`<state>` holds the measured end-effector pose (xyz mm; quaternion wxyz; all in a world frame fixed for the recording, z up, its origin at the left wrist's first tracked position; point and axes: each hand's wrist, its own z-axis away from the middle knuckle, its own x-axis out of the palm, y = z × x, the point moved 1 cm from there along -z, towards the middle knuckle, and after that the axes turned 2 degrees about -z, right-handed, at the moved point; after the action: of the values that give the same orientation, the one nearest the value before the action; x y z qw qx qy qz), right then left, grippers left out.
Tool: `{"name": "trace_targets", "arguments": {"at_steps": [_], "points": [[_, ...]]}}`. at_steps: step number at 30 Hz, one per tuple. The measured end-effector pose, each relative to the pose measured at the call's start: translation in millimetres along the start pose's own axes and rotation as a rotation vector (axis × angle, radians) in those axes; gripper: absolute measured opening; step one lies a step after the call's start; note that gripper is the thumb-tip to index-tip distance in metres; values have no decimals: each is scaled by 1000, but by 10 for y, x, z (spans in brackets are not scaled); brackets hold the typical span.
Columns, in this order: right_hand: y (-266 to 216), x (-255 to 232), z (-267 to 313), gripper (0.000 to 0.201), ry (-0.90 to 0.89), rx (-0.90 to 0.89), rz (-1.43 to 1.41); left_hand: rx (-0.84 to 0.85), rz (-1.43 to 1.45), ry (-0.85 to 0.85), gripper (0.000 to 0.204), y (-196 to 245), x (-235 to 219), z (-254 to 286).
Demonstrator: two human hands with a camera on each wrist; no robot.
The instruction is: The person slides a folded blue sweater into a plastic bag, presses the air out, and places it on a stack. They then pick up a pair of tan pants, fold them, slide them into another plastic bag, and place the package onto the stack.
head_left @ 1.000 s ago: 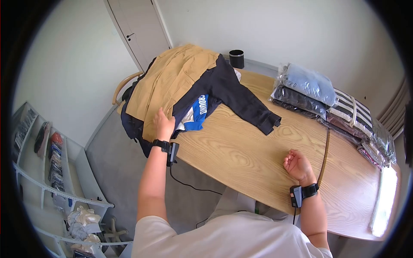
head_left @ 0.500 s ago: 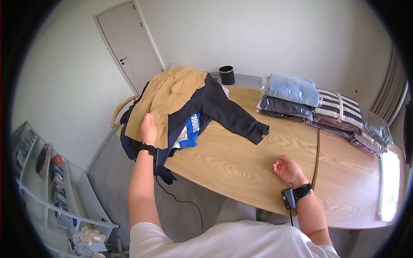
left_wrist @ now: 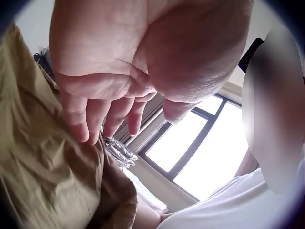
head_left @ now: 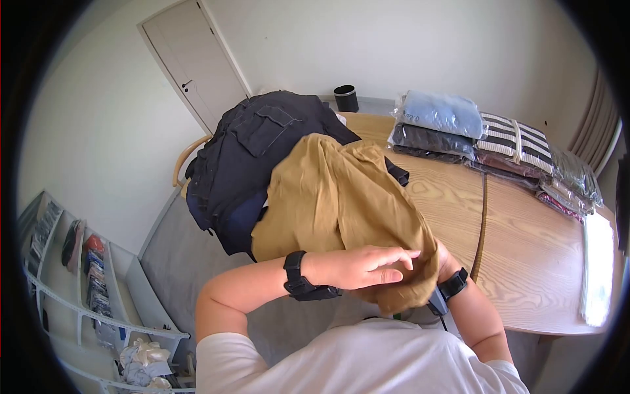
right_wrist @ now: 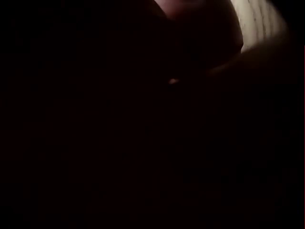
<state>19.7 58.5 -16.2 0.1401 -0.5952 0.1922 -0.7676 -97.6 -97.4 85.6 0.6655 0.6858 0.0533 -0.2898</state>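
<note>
A tan cloth garment [head_left: 335,203] hangs in loose folds in front of me, its near end at my hands. My left hand [head_left: 354,264] reaches across its lower part, and the fingertips come right to the cloth beside my right hand. In the left wrist view the left fingers [left_wrist: 96,117] are loosely extended, with the tan cloth alongside. My right hand [head_left: 447,264] is at the garment's right edge, its fingers hidden by the cloth. The right wrist view is mostly dark, with a bit of skin at the top. A dark jacket-like garment [head_left: 262,131] lies heaped behind.
The wooden table [head_left: 531,262] extends to the right. Along its back stand bagged folded clothes [head_left: 440,118] and a striped folded piece [head_left: 515,141]. White plastic sheets [head_left: 596,269] lie at the right edge. A wooden chair [head_left: 180,164] and shelving [head_left: 125,289] are at left.
The tan garment has come off the dark pile toward me and to the right. My left hand has swung right with it, now beside my right hand, which the cloth partly covers.
</note>
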Motion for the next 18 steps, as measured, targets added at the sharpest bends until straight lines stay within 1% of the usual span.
{"name": "trace_targets", "arguments": {"at_steps": [2, 3, 4, 5, 6, 7, 8, 9, 10, 11, 12, 14, 16, 17, 18], "points": [[-14, -509, -230, 33, 97, 165, 78, -16, 47, 70, 39, 17, -138, 8], [-45, -233, -145, 28, 219, 153, 89, -19, 93, 184, 40, -50, -281, 26], [-55, -238, -156, 28, 224, 156, 81, -45, 118, 312, 40, -189, -473, 54], [-56, -249, -161, 27, 241, 135, 141, -104, 62, 423, 39, -289, -722, 101], [-48, -261, -161, 27, 258, 112, 203, -198, 95, 558, 38, -415, -954, 173], [-36, -280, -170, 27, 252, 108, 186, -317, 164, 699, 39, -635, -1189, 259], [-25, -299, -186, 27, 255, 103, 182, -445, 158, 825, 41, -819, -1391, 359], [-10, -319, -204, 27, 261, 104, 201, -500, 211, 957, 42, -1155, -1571, 491], [-4, -337, -220, 27, 269, 104, 222, -624, 176, 1016, 42, -1356, -1719, 576], [5, -350, -230, 27, 273, 94, 221, -717, 58, 1047, 42, -1691, -1867, 672], [15, -358, -235, 28, 265, 100, 238, -707, 54, 1038, 42, -1828, -1926, 714], [17, -386, -246, 29, 266, 74, 251, -792, 251, 1035, 37, -2049, -1981, 737], [23, -395, -251, 30, 254, 96, 256, -686, 374, 1068, 30, -2694, -2157, 769], [19, -353, -234, 31, 268, 98, 248, -671, 372, 1107, 26, -2652, -2134, 685], [13, -330, -219, 31, 286, 72, 242, -606, 293, 1141, 29, -2781, -2166, 661]]}}
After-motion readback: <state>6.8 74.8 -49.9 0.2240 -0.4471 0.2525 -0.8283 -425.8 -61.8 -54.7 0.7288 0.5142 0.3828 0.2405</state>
